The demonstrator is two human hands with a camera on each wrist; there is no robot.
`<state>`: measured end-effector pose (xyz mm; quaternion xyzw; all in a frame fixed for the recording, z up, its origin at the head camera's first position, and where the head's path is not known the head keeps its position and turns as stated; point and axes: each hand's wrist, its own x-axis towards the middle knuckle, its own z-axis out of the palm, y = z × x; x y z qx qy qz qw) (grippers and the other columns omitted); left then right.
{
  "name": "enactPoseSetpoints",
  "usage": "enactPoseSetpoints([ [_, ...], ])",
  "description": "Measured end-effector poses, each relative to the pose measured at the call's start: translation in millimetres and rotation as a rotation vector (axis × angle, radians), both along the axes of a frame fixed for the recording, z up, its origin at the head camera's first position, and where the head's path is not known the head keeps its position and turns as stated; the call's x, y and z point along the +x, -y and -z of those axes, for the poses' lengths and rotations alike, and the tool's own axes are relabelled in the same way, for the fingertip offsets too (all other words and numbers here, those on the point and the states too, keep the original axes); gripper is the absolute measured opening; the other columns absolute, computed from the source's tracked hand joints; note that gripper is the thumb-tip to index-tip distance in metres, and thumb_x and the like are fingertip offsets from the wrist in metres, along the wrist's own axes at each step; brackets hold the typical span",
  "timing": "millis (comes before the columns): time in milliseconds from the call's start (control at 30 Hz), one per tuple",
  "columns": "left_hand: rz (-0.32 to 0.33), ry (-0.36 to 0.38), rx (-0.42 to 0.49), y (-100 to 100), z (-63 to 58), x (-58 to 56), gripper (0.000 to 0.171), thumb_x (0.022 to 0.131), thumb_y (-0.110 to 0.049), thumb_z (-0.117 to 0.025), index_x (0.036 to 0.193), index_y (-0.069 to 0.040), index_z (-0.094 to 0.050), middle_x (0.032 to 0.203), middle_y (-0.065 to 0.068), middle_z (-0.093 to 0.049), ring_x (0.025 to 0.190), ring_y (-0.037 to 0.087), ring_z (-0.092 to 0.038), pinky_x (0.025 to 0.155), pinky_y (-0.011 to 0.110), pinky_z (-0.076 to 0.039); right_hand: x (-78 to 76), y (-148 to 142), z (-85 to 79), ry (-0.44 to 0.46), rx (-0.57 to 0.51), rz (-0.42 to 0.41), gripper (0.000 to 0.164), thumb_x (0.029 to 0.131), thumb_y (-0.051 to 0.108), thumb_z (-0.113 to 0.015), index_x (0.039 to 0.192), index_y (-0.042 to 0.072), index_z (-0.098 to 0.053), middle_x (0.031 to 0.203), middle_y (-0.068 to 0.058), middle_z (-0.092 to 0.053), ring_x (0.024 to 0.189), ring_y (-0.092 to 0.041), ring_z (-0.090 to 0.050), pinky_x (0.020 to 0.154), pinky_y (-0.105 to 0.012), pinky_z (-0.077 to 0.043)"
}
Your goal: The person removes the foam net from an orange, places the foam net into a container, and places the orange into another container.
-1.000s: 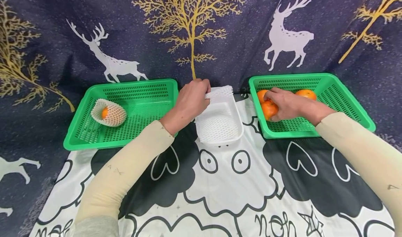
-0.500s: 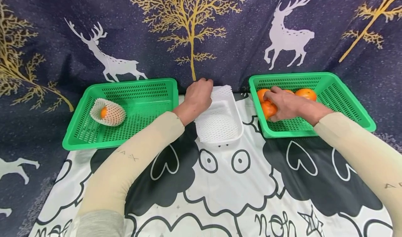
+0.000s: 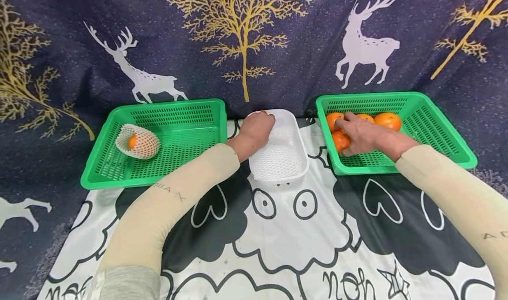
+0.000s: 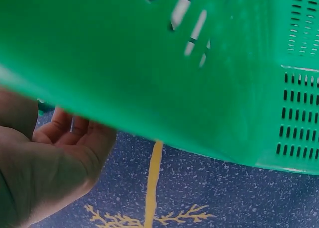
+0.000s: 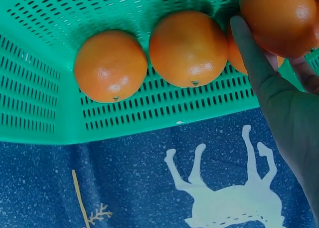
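Note:
My left hand reaches over the back left of a small white tray, its fingertips hidden in the head view. White foam fruit nets lie in that tray. In the left wrist view the fingers are bent, partly behind a green basket's rim; I cannot tell whether they pinch a net. On the right, my right hand grips an orange at the left side of the green basket. More oranges sit beside it, along the back wall.
Left of the tray stands another green basket holding an orange in a foam net. A black-and-white patterned cloth covers the table. Behind everything hangs a dark curtain with deer and trees.
My left hand has moved right and lower, over the tray. The net edge that stuck up at the tray's back has gone down. My right hand stays at the same orange.

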<state>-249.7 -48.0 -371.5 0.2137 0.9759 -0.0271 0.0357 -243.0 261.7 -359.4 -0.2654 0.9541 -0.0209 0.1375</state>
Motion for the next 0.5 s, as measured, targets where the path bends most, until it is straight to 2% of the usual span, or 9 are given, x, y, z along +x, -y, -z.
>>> enactPoseSetpoints([
  [133, 0.007, 0.025, -0.002, -0.2, -0.5, 1.3, 0.029, 0.097, -0.005, -0.060, 0.126, -0.008, -0.061, 0.116, 0.011, -0.064, 0.107, 0.027, -0.063, 0.088, 0.036, -0.054, -0.1, -1.4, 2.6, -0.010, 0.001, -0.002, 0.066, 0.071, 0.026, -0.089, 0.124, 0.007, -0.054, 0.113, -0.019, -0.044, 0.087, -0.030, -0.053, 0.073, -0.046, -0.050],
  [500, 0.039, 0.074, 0.018, 4.8, -3.4, 3.3, 0.040, 0.091, -0.004, -0.067, 0.130, -0.004, -0.058, 0.118, 0.014, -0.062, 0.107, 0.028, -0.063, 0.087, 0.036, -0.054, 1.0, -3.4, 6.6, -0.035, -0.022, -0.010, 0.066, 0.070, 0.026, -0.088, 0.122, 0.004, -0.054, 0.109, -0.019, -0.045, 0.086, -0.030, -0.053, 0.074, -0.046, -0.051],
])
